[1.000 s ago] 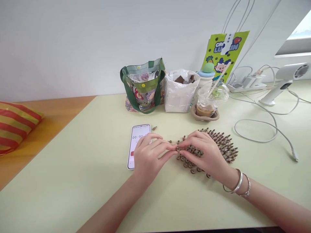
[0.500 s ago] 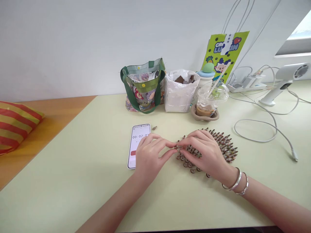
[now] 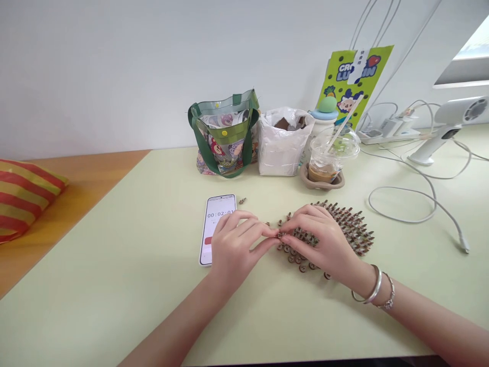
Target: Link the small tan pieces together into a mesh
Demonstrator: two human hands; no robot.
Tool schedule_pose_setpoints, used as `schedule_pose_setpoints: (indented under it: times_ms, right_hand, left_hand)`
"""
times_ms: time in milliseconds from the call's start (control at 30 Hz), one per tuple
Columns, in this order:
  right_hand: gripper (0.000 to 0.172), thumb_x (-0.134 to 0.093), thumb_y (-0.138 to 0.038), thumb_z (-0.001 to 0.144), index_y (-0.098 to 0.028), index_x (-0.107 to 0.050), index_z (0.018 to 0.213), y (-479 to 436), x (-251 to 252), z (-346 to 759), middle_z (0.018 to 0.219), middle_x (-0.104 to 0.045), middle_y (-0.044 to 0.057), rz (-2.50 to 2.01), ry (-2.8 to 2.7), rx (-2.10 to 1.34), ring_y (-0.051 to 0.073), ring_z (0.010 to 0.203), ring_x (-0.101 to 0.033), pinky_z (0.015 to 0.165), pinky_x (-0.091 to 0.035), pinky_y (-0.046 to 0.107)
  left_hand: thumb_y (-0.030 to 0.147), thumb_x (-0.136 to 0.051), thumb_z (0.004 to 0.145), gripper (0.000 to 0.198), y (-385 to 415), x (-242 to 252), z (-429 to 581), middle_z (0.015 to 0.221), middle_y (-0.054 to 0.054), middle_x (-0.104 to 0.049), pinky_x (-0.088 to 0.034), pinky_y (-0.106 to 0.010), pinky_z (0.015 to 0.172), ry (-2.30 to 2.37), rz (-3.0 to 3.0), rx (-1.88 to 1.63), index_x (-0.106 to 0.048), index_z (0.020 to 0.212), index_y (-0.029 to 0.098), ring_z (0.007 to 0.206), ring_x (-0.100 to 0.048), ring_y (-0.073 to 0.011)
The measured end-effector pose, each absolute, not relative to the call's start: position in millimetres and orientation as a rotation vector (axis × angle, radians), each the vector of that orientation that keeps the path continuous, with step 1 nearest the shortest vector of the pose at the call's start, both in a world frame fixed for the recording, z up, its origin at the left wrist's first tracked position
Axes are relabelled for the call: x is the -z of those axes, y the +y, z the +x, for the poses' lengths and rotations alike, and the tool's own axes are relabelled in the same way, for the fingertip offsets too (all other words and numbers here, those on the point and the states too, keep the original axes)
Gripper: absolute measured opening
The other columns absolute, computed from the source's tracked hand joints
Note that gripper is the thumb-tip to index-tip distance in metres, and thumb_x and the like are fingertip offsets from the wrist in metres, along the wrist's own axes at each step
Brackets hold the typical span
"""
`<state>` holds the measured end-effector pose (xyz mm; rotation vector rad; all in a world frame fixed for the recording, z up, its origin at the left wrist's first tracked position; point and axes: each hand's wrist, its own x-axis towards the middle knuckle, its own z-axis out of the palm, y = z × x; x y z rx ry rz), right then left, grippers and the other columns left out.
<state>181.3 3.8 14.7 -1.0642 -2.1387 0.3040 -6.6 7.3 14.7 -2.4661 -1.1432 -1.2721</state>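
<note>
- Pale green tabletop fills the view, with a white wall behind.
- Two silver bangles circle the right wrist.
- Left hand and right hand meet fingertip to fingertip, both pinched narrow on one small brown metal part held between them, just above the table.
- Heap of matching brown parts lies under and beyond the right hand.
- White phone showing a timer lies just behind the left hand, partly covered by it.
- Well beyond both hands stand a green-strapped clear tote bag, a white plastic bag and a clear lidded drink cup.
</note>
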Motion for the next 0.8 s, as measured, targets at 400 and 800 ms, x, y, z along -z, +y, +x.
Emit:
schedule_pose_setpoints:
  times_ms: [400,800]
  right_hand:
    - [0.008,-0.057,-0.03,0.084,-0.025,-0.063,0.085,6.2,-10.1,182.7,0.075,-0.068,-0.002,-1.048,-2.215,-0.142,0.016,0.077,-0.057,0.078,-0.037,0.036]
    - [0.004,-0.058,-0.025,0.082,-0.023,-0.061,0.083,7.6,-7.6,183.9,0.072,-0.066,-0.001,-1.073,-2.188,0.009,0.016,0.073,-0.057,0.076,-0.038,0.035]
  left_hand:
    - [0.029,-0.067,0.077,0.01,7.2,-12.7,-7.1,0.066,0.009,-0.068,-0.036,-0.031,0.073,-1.171,-2.516,1.232,-0.062,0.07,0.024,0.078,-0.058,-0.0162]
    - [0.031,-0.068,0.075,0.01,9.8,-13.1,-8.7,0.066,0.007,-0.067,-0.036,-0.031,0.074,-1.277,-2.502,1.228,-0.063,0.071,0.024,0.079,-0.057,-0.0167]
